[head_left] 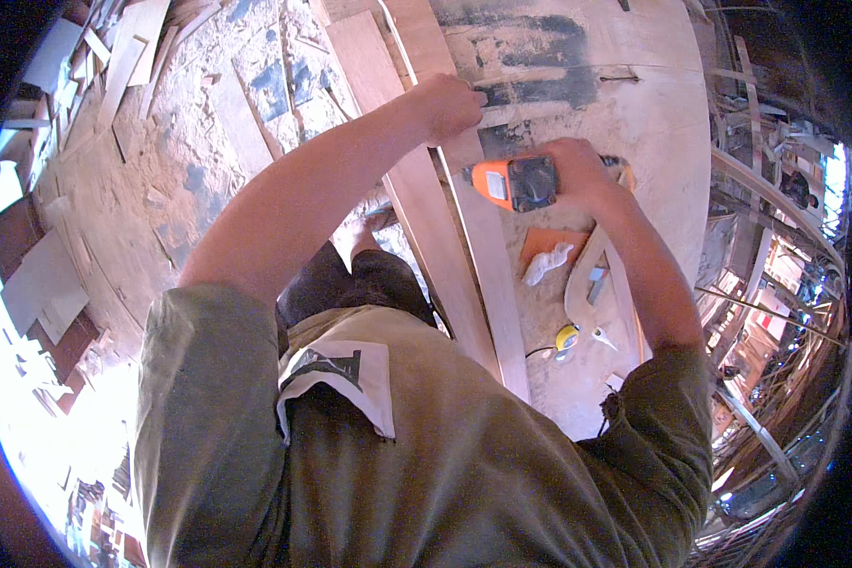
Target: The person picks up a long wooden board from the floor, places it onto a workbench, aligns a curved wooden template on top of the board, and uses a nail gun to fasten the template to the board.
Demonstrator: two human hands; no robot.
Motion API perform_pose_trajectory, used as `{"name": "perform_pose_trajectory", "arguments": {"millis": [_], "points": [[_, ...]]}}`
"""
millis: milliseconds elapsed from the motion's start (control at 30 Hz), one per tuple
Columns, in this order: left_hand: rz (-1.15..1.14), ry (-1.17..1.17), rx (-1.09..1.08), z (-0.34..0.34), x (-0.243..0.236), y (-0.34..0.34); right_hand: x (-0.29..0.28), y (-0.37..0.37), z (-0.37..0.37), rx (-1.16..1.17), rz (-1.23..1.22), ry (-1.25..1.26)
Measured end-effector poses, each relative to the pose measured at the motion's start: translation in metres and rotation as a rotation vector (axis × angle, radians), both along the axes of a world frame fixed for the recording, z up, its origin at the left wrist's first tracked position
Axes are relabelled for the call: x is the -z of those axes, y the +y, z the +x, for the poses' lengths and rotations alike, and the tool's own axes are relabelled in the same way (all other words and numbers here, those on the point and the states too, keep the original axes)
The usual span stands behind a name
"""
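My right hand point(577, 168) is wrapped round an orange-and-black power tool point(495, 182) with a dark block at its near end. The tool lies over the right edge of a long wooden board point(483, 232). Alongside runs a second long board point(417, 185), with a narrow bright gap between the two. My left hand point(450, 109) is closed over the boards, farther off and left of the tool. A small dark bit shows at its fingertips, too little to name, and the fingers' undersides are hidden.
On the worktable point(658, 123) lie a yellow tape measure point(566, 337), a small white-tipped item point(604, 338), a curved wooden piece point(580, 293), an orange sheet point(540, 241) and crumpled white plastic point(547, 264). Wood offcuts point(52, 284) cover the dusty floor at left; timber clutter point(767, 312) fills the right.
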State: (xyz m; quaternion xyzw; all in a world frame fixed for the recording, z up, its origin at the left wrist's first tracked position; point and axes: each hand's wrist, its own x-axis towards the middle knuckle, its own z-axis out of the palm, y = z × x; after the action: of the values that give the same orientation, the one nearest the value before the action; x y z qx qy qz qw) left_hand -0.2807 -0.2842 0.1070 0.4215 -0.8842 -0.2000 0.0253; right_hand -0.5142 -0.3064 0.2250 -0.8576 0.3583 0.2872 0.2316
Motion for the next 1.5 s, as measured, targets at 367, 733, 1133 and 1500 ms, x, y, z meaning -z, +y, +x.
{"name": "perform_pose_trajectory", "arguments": {"millis": [367,733,1133,1500], "points": [[-0.041,-0.257,0.160,-0.003,-0.015,0.004,0.010,-0.049,-0.174,0.454,-0.362,-0.004],[-0.100,-0.383,0.308,0.004,-0.015,-0.022,0.064,0.060,-0.189,0.472,-0.834,-0.257],[-0.090,-0.346,0.429,-0.006,-0.028,-0.041,0.055,0.396,-0.136,1.292,-0.551,-0.097],[-0.013,-0.468,0.421,-0.020,-0.069,-0.034,0.073,0.526,-0.212,1.469,-0.453,0.381]]}}
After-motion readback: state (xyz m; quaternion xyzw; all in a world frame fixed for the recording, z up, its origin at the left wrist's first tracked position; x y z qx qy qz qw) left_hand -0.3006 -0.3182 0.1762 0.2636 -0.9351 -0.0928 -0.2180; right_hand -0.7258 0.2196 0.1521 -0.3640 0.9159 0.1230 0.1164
